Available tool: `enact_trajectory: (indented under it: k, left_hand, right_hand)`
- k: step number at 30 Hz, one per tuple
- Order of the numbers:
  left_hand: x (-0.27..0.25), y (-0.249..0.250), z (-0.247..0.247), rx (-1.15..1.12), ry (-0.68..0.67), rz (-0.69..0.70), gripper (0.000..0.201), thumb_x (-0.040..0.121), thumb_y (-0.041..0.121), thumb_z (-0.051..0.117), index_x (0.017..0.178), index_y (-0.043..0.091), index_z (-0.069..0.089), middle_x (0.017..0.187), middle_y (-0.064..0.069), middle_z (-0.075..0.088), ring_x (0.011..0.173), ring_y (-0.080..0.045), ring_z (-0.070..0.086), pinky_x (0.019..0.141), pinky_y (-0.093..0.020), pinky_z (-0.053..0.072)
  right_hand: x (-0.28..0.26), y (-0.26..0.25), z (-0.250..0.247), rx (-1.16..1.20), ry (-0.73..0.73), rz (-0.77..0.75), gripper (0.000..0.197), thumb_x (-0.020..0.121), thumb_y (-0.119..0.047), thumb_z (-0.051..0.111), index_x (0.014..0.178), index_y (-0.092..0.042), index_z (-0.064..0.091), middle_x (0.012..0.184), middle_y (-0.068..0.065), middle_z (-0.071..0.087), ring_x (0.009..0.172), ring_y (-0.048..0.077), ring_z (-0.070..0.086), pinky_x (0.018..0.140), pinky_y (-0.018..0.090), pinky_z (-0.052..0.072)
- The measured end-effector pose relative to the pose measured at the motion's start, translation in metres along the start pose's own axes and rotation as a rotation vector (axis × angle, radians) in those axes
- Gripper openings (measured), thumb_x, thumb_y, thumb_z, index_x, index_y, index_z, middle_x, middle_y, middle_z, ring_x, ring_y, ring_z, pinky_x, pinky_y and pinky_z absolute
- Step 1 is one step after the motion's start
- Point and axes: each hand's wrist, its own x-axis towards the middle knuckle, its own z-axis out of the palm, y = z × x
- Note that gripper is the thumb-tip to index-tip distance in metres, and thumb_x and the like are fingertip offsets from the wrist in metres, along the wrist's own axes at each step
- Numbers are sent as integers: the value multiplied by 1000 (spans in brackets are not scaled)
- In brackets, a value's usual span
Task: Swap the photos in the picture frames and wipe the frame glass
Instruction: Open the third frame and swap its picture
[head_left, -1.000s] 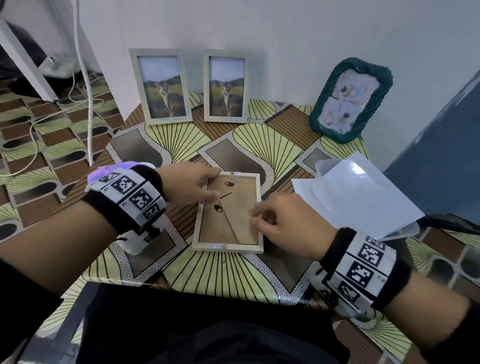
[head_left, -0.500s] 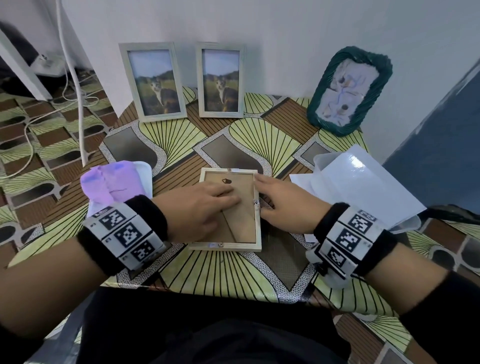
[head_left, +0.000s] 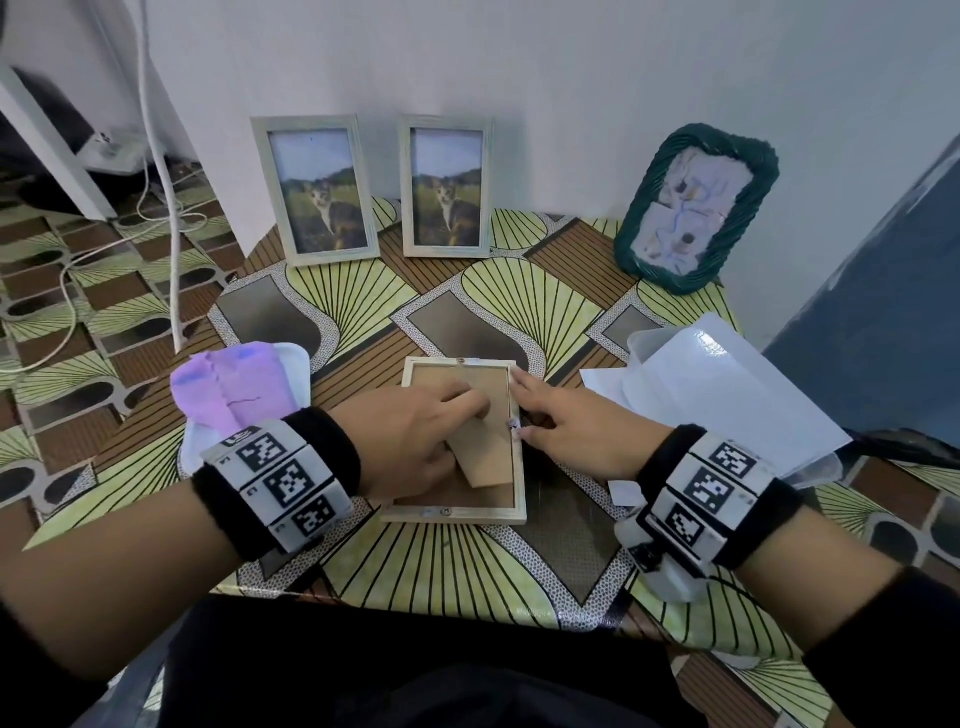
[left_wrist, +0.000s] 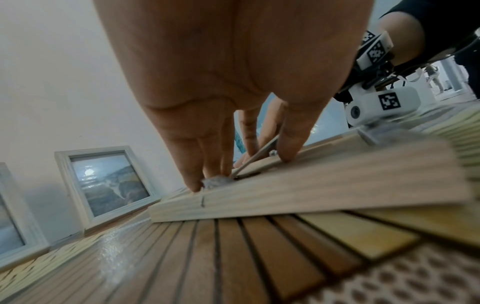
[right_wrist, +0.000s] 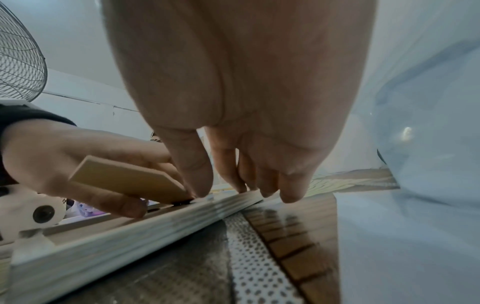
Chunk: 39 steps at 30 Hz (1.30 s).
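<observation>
A pale wooden picture frame (head_left: 457, 514) lies face down on the patterned table, its brown backing up. My left hand (head_left: 447, 426) lies over the backing. The hinged back stand (head_left: 485, 460) is raised between its thumb and fingers; in the right wrist view the stand (right_wrist: 124, 181) tilts up over the thumb. My right hand (head_left: 535, 410) presses straight fingertips (right_wrist: 288, 195) on the frame's right rail (right_wrist: 130, 242). A purple cloth (head_left: 228, 384) lies left of the frame. Two pale frames with cat photos (head_left: 322, 192) (head_left: 447, 189) stand against the wall.
A green woven frame (head_left: 696, 208) leans on the wall at back right. White glossy sheets (head_left: 727, 395) lie right of my right hand. Cables (head_left: 156, 218) trail over the floor to the left. The table's near edge (head_left: 415, 603) runs by my lap.
My left hand slid from the frame's left edge onto the backing, and the stand now tilts up. My right hand uncurled and its fingertips moved up the right rail.
</observation>
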Motion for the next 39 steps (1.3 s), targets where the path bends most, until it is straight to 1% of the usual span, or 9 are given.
enact_trajectory:
  k: [2, 4, 6, 9, 13, 18, 22, 28, 39]
  left_hand:
    - [0, 1, 5, 22, 7, -39, 38, 91, 26, 43, 128, 24, 33, 138, 3, 42, 86, -22, 57, 72, -41, 52]
    - [1, 2, 12, 88, 4, -93, 50, 96, 28, 37, 143, 17, 24, 153, -2, 30, 111, -23, 57, 84, -38, 52]
    - [0, 3, 17, 153, 0, -112, 61, 100, 29, 35, 152, 12, 10, 161, -6, 18, 140, -20, 35, 98, -36, 46]
    - [0, 4, 15, 120, 31, -98, 66, 98, 22, 41, 154, 14, 6, 162, -4, 16, 147, -15, 19, 105, -34, 40]
    - [0, 5, 13, 70, 80, -69, 63, 98, 16, 41, 154, 17, 12, 161, -2, 19, 146, -16, 23, 109, -32, 34]
    - [1, -3, 6, -55, 126, -145, 55, 97, 12, 42, 149, 22, 29, 144, -5, 48, 116, -29, 57, 95, -41, 47]
    - [-1, -12, 4, -159, 216, -117, 45, 99, 13, 42, 144, 19, 43, 130, -8, 61, 111, -30, 59, 94, -37, 45]
    - [-5, -10, 8, -111, 88, -71, 53, 97, 12, 43, 149, 21, 33, 144, 0, 48, 121, -25, 54, 97, -37, 45]
    - [-2, -9, 6, -115, 163, -66, 39, 103, 27, 38, 140, 18, 44, 128, -5, 60, 109, -28, 60, 91, -38, 47]
  right_hand:
    - [-1, 1, 1, -4, 2, -5, 60, 102, -23, 49, 156, -19, 24, 166, -7, 0, 149, 20, 23, 120, 37, 23]
    - [-1, 1, 1, -20, 6, -7, 61, 101, -24, 49, 156, -19, 23, 166, -7, 0, 148, 22, 27, 119, 38, 25]
    - [-1, 0, 1, -32, 10, -6, 63, 101, -25, 50, 157, -19, 21, 166, -6, 0, 146, 23, 30, 118, 38, 27]
    - [-1, 0, 1, -52, 6, 0, 63, 101, -24, 51, 156, -18, 23, 165, -6, 0, 145, 25, 32, 117, 39, 28]
    - [-2, -1, 0, -60, -18, -1, 69, 98, -28, 56, 157, -19, 20, 166, -6, -4, 146, 24, 31, 117, 38, 29]
    - [-4, -3, -2, -42, 2, -20, 71, 96, -30, 59, 156, -27, 22, 166, -7, -1, 146, 22, 31, 118, 36, 28]
    - [-3, -6, 1, -114, -2, 8, 79, 94, -29, 61, 158, -24, 15, 166, -7, -1, 146, 22, 30, 118, 35, 28]
    - [-1, -10, 5, -131, 5, 15, 73, 95, -21, 51, 158, -16, 14, 166, -2, -4, 144, 25, 33, 115, 35, 32]
    - [-4, -1, 0, -48, -101, -24, 86, 96, -31, 60, 159, -20, 3, 163, -9, -18, 149, 17, 24, 120, 32, 25]
